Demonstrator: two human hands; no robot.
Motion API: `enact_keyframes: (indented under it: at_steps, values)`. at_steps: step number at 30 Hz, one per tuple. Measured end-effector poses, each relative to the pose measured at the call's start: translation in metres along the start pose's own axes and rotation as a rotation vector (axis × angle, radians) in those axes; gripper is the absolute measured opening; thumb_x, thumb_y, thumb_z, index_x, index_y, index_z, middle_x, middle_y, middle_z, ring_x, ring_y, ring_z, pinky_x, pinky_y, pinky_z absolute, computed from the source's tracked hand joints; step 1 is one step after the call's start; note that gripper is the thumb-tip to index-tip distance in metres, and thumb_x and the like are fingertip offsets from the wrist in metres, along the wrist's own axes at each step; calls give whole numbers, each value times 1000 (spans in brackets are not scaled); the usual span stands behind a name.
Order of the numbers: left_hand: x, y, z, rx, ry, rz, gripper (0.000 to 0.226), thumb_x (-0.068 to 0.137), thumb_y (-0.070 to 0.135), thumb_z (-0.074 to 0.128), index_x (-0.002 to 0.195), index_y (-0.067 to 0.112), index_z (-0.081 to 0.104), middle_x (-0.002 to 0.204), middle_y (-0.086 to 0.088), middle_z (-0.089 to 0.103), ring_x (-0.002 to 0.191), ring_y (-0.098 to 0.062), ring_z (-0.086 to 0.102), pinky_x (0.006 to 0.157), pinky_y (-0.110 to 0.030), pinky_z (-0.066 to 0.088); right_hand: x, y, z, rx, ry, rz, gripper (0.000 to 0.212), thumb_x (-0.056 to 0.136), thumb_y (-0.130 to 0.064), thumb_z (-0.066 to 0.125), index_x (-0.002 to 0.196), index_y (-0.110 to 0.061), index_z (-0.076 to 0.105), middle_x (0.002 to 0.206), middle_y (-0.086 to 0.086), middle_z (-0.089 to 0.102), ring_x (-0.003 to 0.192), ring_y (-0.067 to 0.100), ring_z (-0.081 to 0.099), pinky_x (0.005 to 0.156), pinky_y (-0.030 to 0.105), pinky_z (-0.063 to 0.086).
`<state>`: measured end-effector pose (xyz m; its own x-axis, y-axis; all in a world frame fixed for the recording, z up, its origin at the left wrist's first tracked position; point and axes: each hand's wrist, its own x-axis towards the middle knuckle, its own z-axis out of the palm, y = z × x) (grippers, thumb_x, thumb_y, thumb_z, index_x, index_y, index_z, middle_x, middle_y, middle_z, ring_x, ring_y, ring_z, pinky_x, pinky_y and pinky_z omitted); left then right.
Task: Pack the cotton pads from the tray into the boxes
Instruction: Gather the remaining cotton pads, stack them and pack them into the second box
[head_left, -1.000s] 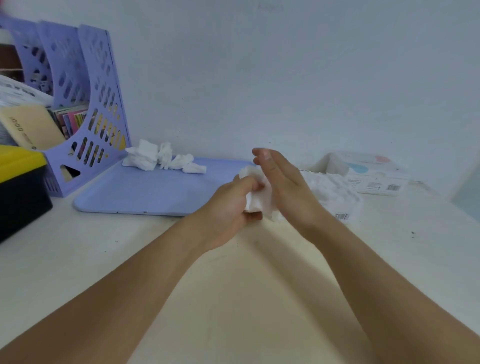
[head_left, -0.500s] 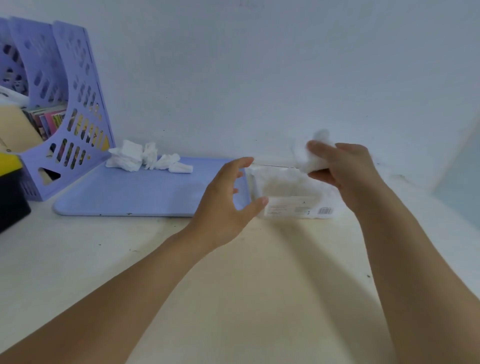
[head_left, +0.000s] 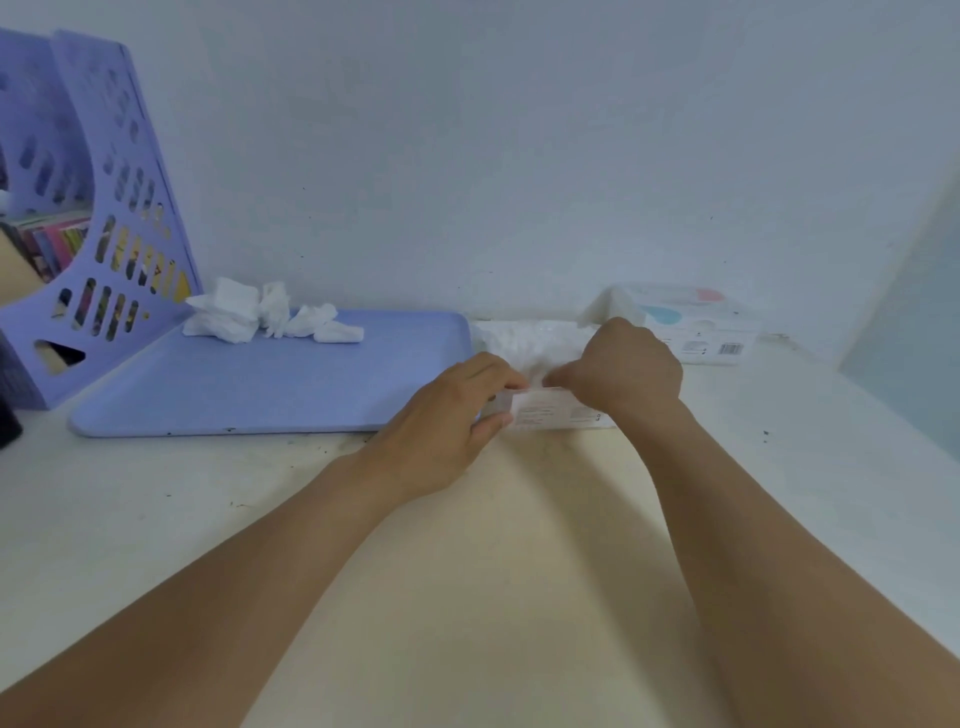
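Standing at the far left of the pale table (head_left: 156, 519) is a lilac perforated file rack (head_left: 104, 218) with coloured books in it, and a dark object (head_left: 8, 415) shows at the left edge. A blue tray (head_left: 270, 384) lies flat just right of the rack; at its far left corner sits a loose heap of white cotton pads (head_left: 260, 314). Just beside the tray's right edge is the near box (head_left: 550, 413), clear-walled and full of white pads, with a printed label on its near face. A second box (head_left: 696, 325), white with pink and blue marks and a barcode, stands further right against the wall.

Both hands meet over the near box and hide much of it. The left hand (head_left: 457, 421) grips the box's left end, fingers curled over its top edge and thumb on the near face. The right hand (head_left: 623, 371) is curled knuckles-up on the box's top, fingers pressed down inside; whether it holds pads I cannot tell.

Half a second ago the left hand hung open near the box and the right held a wad of pads raised above it; now that wad is out of sight.
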<state>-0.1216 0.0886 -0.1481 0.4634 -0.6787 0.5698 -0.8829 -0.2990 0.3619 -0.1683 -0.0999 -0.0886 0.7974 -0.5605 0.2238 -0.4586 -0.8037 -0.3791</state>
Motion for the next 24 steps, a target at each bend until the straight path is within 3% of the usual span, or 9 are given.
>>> enact_keyframes:
  at_steps: [6,10,12,14,15,17,19,21,24]
  values:
    - [-1,1,0,-22,9,7,24,99,11,58,122,18,62,115,9,59,99,-5,56,83,-15,45,0,-1,-1,-44,-17,-1,56,65,-55,85,95,-16,58,87,0,59,86,25,60,68,32,47]
    - [-3,-1,-3,-26,33,-32,26,98,6,58,121,17,63,117,8,61,98,-4,56,81,-11,46,-3,4,3,144,206,-532,26,86,-49,68,88,-24,73,101,-8,69,104,20,54,83,36,44]
    - [-4,-3,-5,-30,52,-42,24,98,7,58,120,16,63,116,8,61,98,-2,55,81,-10,46,-3,3,3,217,118,-704,38,97,-45,58,69,-24,74,77,-13,68,89,13,53,82,36,39]
    - [-5,-4,-6,-36,58,-44,19,99,8,58,115,16,63,111,13,59,97,0,54,80,-8,44,-5,1,8,137,10,-687,67,102,-53,46,46,-17,56,48,-8,47,62,11,45,73,32,34]
    - [-5,-4,-6,-39,56,-46,17,99,9,59,114,16,63,110,15,57,96,0,54,80,-6,42,-7,-1,10,65,-32,-637,75,101,-60,38,41,-16,45,45,-6,39,56,12,41,74,32,35]
    - [-5,-5,-5,-47,50,-50,19,99,9,60,116,15,63,114,13,59,99,1,54,82,-6,42,-11,-4,10,-71,-117,-485,77,97,-72,21,45,-20,44,54,-5,41,74,18,52,95,43,40]
    - [-4,-4,-5,-54,47,-53,19,99,11,59,118,15,63,114,16,59,101,4,55,83,-7,42,-15,-9,9,-168,-190,-374,80,92,-77,6,58,-21,52,72,-4,50,115,25,52,113,54,26]
    - [-4,-2,-6,-55,49,-44,15,98,11,60,113,16,62,106,28,53,99,12,53,83,-4,38,-17,-14,10,-229,-217,-360,89,82,-82,-5,68,-20,59,88,0,57,132,25,41,115,58,21]
    - [-3,-1,-7,-51,40,-30,16,98,10,59,114,15,62,102,31,49,98,16,51,83,-4,37,-17,-16,13,-268,-196,-340,103,76,-83,-9,82,-18,70,91,2,61,132,26,39,112,58,24]
